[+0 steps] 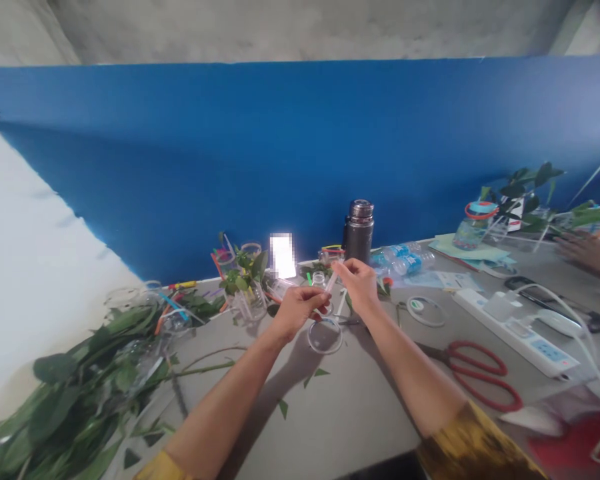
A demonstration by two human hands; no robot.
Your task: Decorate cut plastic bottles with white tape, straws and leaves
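Note:
Over the middle of the table, my left hand [299, 311] and my right hand [360, 285] are closed on a short, pale translucent strip [332, 283] that slants between them. My left fingertips pinch its lower end, and my right thumb and finger pinch the upper end. Whether it is a straw piece or a tube is too small to tell. Just below the hands is a clear round rim [325, 336], like a plastic cup's. A small clear bottle [319, 279] stands behind the fingers, partly covered. Green leaf scraps [283, 408] lie on the grey table nearer me.
Leafy branches [75, 393] heap at left, near cups of greenery [247, 300]. A dark thermos [359, 233] and a lit screen [283, 255] stand behind. Red-handled scissors [480, 373], a power strip [517, 333] and plastic bottles [405, 260] lie right. Another person's hand [587, 255] is far right.

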